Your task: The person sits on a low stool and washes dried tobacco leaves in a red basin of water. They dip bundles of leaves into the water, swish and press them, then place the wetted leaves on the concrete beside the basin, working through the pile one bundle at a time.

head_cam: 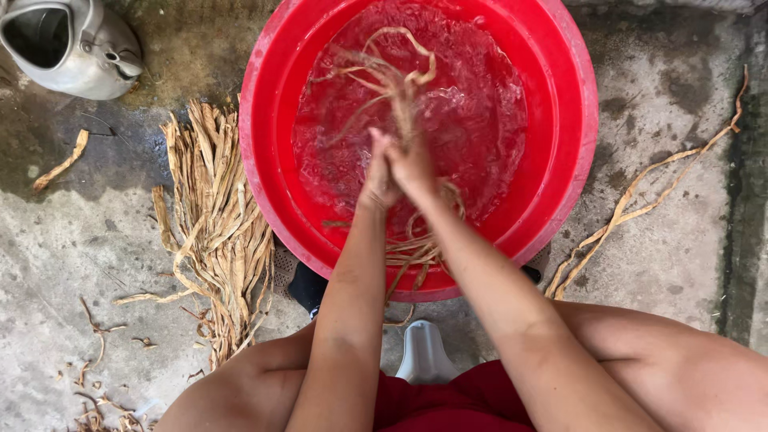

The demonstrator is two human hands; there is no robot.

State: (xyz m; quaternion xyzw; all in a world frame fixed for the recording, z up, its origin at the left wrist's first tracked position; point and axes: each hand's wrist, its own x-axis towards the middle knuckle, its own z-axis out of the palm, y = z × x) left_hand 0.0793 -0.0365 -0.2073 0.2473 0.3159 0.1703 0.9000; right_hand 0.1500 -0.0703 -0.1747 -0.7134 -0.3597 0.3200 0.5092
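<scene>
A red basin (pixel 280 120) of water sits on the concrete floor (pixel 664 160). A pile of dry strips (pixel 216 216) lies beside it. Over the water, left hand (pixel 376 172) and right hand (pixel 412 168) both clench a wet bundle of strips (pixel 392 80).

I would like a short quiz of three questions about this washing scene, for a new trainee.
1. True or false: both hands grip the same bundle of fibre strips.
2. What lies on the ground left of the basin?
3. The basin holds: A sand, B water, C nothing.

Key
1. True: left hand and right hand clasp the fibre strips.
2. A pile of dry strips, with a metal kettle beyond.
3. B: the red basin holds water.
</scene>
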